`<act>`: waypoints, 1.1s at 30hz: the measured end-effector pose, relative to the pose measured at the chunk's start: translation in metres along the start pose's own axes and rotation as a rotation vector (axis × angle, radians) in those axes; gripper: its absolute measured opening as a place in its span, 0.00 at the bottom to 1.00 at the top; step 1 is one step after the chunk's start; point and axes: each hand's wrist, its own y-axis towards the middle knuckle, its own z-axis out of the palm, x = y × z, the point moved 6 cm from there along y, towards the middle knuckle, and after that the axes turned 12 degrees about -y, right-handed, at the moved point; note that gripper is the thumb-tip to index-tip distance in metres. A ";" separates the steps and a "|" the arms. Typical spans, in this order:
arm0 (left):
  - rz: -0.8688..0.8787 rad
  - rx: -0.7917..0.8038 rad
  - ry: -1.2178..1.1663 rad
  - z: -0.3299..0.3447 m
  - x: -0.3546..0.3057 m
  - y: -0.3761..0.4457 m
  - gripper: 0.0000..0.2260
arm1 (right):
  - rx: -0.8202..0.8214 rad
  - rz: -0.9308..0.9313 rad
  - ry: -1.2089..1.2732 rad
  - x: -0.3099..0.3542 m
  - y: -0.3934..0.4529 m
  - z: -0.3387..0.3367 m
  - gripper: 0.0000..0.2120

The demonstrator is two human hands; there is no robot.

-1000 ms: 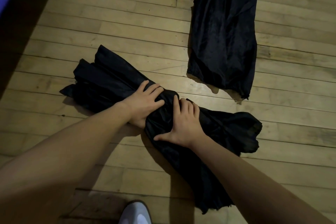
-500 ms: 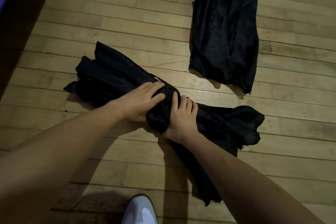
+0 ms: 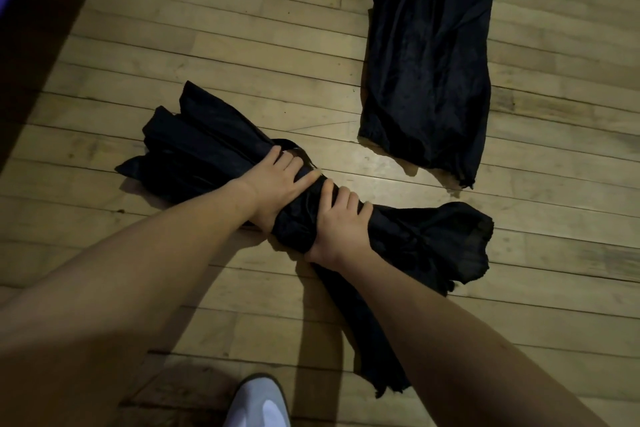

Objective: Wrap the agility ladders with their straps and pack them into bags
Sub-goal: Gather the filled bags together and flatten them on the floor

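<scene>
Both hands, left [image 3: 277, 184] and right [image 3: 341, 225], have fingers clamped on the middle of a black bag [image 3: 311, 215] on the floor, near the shoe [image 3: 258, 406]. Loosening could let the gathered cloth spring open.

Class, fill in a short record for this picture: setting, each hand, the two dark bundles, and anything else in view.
Setting: wooden plank floor
Left hand: grip closed round the middle of the near bag
Right hand: grip closed round the same bag, beside the left hand
Near bag: black, bunched at the middle, lying on the floor
Far bag: black, lying flat, apart from the hands
Other: white shoe at the bottom edge
</scene>
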 end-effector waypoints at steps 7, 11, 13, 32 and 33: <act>0.046 -0.023 -0.028 -0.003 -0.005 -0.005 0.53 | -0.004 -0.086 0.014 -0.008 -0.002 -0.002 0.59; 0.026 -0.075 -0.067 -0.002 -0.016 -0.008 0.55 | 0.018 -0.155 -0.019 -0.024 -0.004 -0.005 0.59; 0.035 -0.059 -0.053 0.000 -0.021 -0.006 0.56 | 0.041 -0.178 -0.016 -0.033 -0.006 -0.005 0.60; 0.015 -0.056 -0.007 -0.001 -0.026 -0.004 0.49 | -0.014 -0.151 -0.111 -0.030 -0.003 0.008 0.59; 0.008 -0.054 -0.011 -0.002 -0.025 -0.004 0.48 | -0.008 -0.156 -0.097 -0.032 -0.003 0.007 0.59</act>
